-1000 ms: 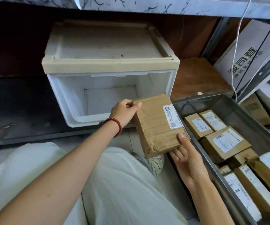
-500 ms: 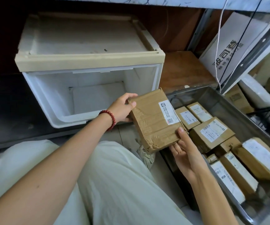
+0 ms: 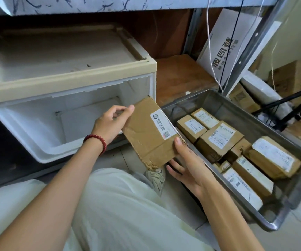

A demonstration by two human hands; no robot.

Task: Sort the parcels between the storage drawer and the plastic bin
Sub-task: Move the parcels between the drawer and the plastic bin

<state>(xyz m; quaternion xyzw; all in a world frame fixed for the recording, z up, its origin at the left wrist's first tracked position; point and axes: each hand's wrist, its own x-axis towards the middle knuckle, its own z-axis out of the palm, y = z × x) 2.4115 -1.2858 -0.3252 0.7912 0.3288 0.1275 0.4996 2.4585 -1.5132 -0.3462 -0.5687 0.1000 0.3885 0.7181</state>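
Cardboard parcel [image 3: 146,134] gripped by left hand [image 3: 109,125] at its ten o'clock edge, right hand [image 3: 189,169] at five. Drawer [image 3: 42,154] looks empty, bin [image 3: 227,105] crowded: sorting barely begun.

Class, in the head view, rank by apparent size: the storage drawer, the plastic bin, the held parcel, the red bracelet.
1. storage drawer and plastic bin: look alike, so unranked.
2. held parcel.
3. red bracelet.

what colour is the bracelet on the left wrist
Dark red beads, seen in the head view: the bracelet sits on the wrist just below the left hand.
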